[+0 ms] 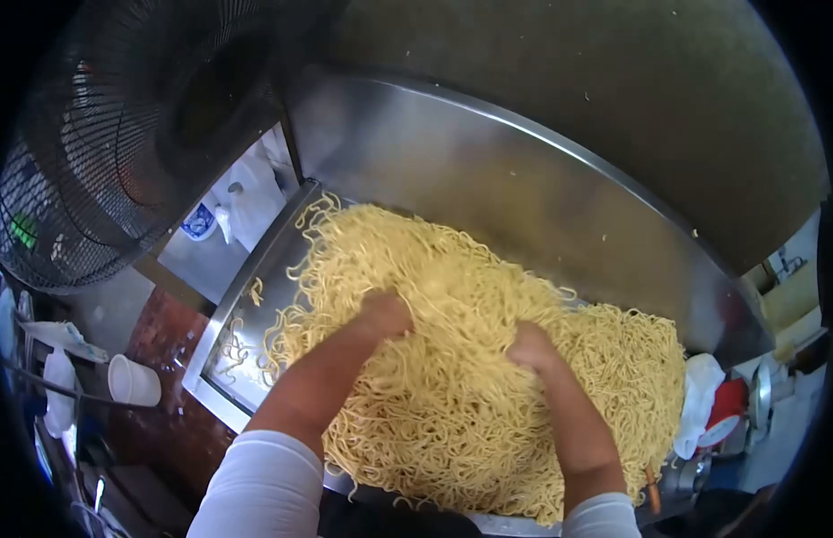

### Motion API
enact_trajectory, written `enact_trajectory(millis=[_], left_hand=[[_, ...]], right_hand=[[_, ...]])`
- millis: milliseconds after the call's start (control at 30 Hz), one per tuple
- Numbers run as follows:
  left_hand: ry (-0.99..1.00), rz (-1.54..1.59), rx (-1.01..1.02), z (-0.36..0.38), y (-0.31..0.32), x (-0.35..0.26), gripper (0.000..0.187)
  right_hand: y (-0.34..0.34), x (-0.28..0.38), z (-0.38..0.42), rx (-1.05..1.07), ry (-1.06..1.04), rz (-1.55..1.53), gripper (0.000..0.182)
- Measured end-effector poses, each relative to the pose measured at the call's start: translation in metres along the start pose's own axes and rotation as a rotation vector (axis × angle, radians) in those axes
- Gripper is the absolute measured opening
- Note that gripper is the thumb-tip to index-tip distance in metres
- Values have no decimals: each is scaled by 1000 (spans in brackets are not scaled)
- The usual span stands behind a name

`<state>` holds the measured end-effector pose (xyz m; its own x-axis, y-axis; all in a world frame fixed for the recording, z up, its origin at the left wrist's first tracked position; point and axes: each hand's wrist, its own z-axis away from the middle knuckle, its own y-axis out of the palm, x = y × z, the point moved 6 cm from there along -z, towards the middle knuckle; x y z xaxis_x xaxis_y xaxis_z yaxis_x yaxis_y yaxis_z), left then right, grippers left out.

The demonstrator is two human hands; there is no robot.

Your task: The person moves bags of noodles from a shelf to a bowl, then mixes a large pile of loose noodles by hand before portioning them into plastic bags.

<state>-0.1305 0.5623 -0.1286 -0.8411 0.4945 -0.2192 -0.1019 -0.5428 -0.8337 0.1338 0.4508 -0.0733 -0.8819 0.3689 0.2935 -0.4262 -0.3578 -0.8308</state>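
Observation:
A large heap of yellow noodles (434, 439) covers most of a metal tray-like table (252, 309). My left hand (387, 316) is sunk into the upper middle of the heap, its fingers hidden among the noodles. To its right, my right hand (530, 348) reaches into the same heap with its fingers curled, and noodles cover the fingertips. Between the two hands the noodles look blurred by motion. What either hand grips cannot be made out. A few loose noodles lie on bare metal at the left.
A large black fan (120, 134) stands at the upper left. Behind the noodles rises a metal back panel (488, 161). A white bucket (134, 381) is on the reddish floor at the left. At the right are a white plastic bag (697, 403) and a red object (726, 408).

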Motion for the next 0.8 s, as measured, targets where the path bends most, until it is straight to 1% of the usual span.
enact_trajectory(millis=[33,67,100,167,200,233,267,300,333,367,433,500,567,600,667,700,733,767,800], left_hand=[[77,-114,-128,-9,1,19,37],[152,-233,-257,-16,0,32,34],[153,-230,-254,-27,-2,41,34],[-110,-2,-239,-39,-4,74,36],[-115,1,-226,-31,-16,74,36],[-143,39,-105,-16,-30,67,41],[-174,78,21,-3,-29,60,49],[-187,83,41,5,-19,57,49],[-149,66,22,11,-17,53,55],[-113,47,-2,16,-18,51,62],[-25,76,-11,61,-16,22,71],[129,121,-420,121,-3,-2,72],[207,21,-456,190,23,-38,69],[214,23,-456,199,36,-41,69],[159,-22,-192,205,70,-41,61],[165,-22,-191,199,64,-35,61],[52,2,-138,184,54,-18,57],[-65,28,-91,172,48,0,53],[-64,23,-171,165,43,14,50]], right_hand=[[2,-7,13,1,6,10,46],[1,-11,26,-76,-94,-77,43],[-5,-11,37,-149,-196,-167,41],[-54,-15,58,-328,-252,-483,42],[-78,-20,62,-343,-168,-624,44],[-92,-27,63,-354,-80,-762,46],[-91,-35,63,-333,-72,-764,46],[-92,-37,64,-400,-83,-431,46],[-92,-26,66,-464,-107,-99,46],[-82,-16,72,-450,-120,-107,46],[-54,53,119,-490,-485,221,48],[-3,84,135,-46,-434,139,51],[46,86,133,-20,-509,282,49],[63,85,114,-21,-503,283,49],[86,76,71,-85,-373,352,44],[81,77,57,-144,-362,247,40],[73,80,47,-198,-352,145,36],[54,81,44,-211,-317,-110,34],[27,82,45,-223,-281,-362,33]])
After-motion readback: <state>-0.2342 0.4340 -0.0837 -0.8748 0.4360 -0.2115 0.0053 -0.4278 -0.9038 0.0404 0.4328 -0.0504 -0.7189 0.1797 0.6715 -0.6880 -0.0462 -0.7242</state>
